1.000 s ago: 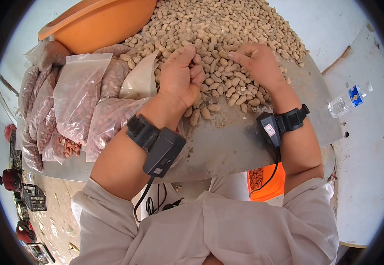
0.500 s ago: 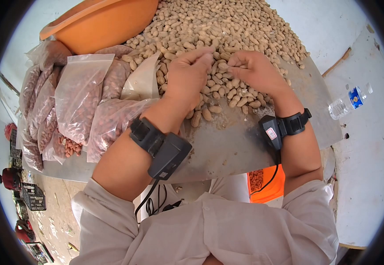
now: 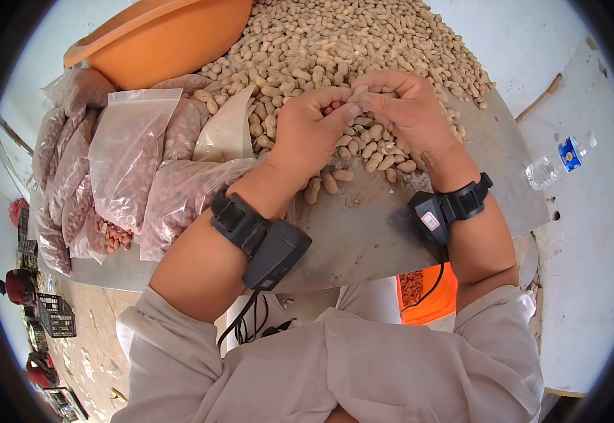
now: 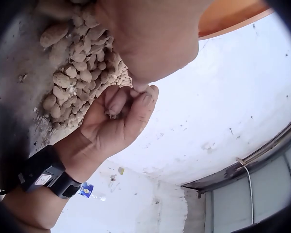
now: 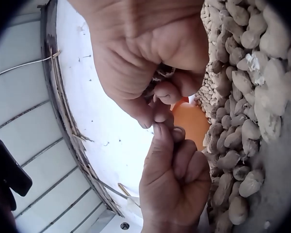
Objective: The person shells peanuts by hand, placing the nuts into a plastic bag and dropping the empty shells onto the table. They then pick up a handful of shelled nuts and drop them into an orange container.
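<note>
Above the heap of unshelled peanuts (image 3: 370, 42), both hands meet at the fingertips. Between them a pale peanut pod (image 3: 360, 92) is pinched by the right hand (image 3: 420, 116), its other fingers curled. Reddish kernels (image 3: 331, 108) show within the curled fingers of the left hand (image 3: 305, 134), whose thumb and forefinger touch the right fingertips. In the right wrist view, the left hand (image 5: 174, 189) meets the right hand (image 5: 145, 48) from below; something dark and crinkled lies under the right fingers, not clearly seen.
Clear bags of reddish kernels (image 3: 127, 155) lie left of the hands, with an orange basin (image 3: 166, 42) behind. A plastic bottle (image 3: 557, 162) is at the right. An orange container (image 3: 437, 292) is below the table edge (image 3: 363, 271).
The hands have come together from being apart over the heap. The left hand has turned, bringing the reddish kernels into view, and a pod now shows at the right fingertips.
</note>
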A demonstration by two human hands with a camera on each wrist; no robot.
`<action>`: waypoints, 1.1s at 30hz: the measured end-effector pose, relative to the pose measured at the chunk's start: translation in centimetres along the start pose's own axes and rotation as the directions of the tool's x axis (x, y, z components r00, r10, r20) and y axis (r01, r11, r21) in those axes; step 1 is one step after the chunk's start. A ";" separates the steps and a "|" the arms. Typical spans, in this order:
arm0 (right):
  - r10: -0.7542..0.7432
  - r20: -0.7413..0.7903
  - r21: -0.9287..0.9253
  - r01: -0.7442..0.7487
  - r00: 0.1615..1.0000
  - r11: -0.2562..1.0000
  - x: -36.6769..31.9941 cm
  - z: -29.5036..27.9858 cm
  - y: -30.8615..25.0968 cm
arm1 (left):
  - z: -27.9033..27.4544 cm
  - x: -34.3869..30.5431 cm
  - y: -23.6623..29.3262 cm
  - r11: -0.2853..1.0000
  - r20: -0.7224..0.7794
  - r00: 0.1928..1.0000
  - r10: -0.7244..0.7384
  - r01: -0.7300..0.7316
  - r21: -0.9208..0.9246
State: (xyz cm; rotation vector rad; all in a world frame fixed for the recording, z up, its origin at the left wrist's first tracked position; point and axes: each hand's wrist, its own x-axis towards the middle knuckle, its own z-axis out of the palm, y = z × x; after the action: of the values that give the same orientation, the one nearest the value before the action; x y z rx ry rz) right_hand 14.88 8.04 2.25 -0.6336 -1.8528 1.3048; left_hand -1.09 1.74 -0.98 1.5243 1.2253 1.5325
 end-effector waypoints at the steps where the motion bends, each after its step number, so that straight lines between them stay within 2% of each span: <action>1: -0.064 -0.016 -0.049 0.063 0.998 0.997 0.0 0.2 0.1 | 0.0 0.0 -0.1 0.999 -0.014 0.999 0.030 -0.030 0.037; 3: -0.194 -0.036 -0.148 0.187 0.980 0.971 0.2 0.9 0.6 | 0.0 0.1 -0.3 0.994 -0.057 0.995 0.078 -0.074 0.083; 6: -0.244 -0.091 -0.117 0.233 0.966 0.965 0.1 1.7 1.2 | 0.1 0.0 -0.3 0.988 -0.117 0.986 0.116 -0.102 0.114; 11: -0.098 -0.130 -0.106 0.085 0.987 0.991 -0.5 2.1 0.5 | -0.1 -0.1 -0.2 0.980 -0.117 0.986 0.119 -0.097 0.176; 12: -0.067 -0.131 -0.097 0.054 0.989 0.994 -0.5 2.2 0.4 | -0.1 0.0 -0.1 0.990 -0.114 0.990 0.083 -0.069 0.126; 15: -0.009 -0.095 0.292 0.036 0.995 0.956 -0.1 2.6 1.2 | 0.0 0.0 0.2 0.999 -0.099 0.995 -0.012 0.008 -0.044; 20: 0.023 -0.101 0.490 0.030 0.995 0.871 -0.3 3.2 1.6 | -0.1 0.0 0.1 0.944 -0.053 0.991 -0.121 0.098 -0.315; 24: 0.060 -0.088 0.563 -0.001 0.994 0.827 -0.3 3.1 1.5 | 0.0 0.0 0.4 0.763 0.036 0.969 -0.245 0.215 -0.610; 27: 0.057 -0.125 0.498 0.013 0.990 0.867 -0.3 3.1 1.2 | -0.2 0.3 0.3 0.623 0.127 0.948 -0.291 0.288 -0.727; 29: -0.094 -0.167 0.138 0.118 0.981 0.983 -0.6 3.4 0.3 | -0.3 0.4 0.1 0.540 0.192 0.933 -0.304 0.335 -0.772; 30: -0.173 -0.165 -0.053 0.166 0.971 0.985 -0.7 3.4 0.0 | -0.4 0.4 0.1 0.494 0.207 0.918 -0.337 0.360 -0.791; 31: -0.299 -0.115 -0.181 0.276 0.947 0.944 -0.6 3.3 0.1 | -0.5 0.5 0.1 0.447 0.224 0.903 -0.367 0.383 -0.809; 33: -0.516 0.030 -0.404 0.482 0.856 0.777 -0.3 2.8 0.2 | -0.6 0.5 0.0 0.374 0.247 0.878 -0.411 0.409 -0.832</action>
State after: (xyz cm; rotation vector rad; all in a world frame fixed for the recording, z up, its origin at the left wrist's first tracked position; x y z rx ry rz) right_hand 12.75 6.28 1.42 -0.3437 -2.0485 0.5439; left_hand -1.76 2.12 -0.69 0.4529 0.5294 1.4213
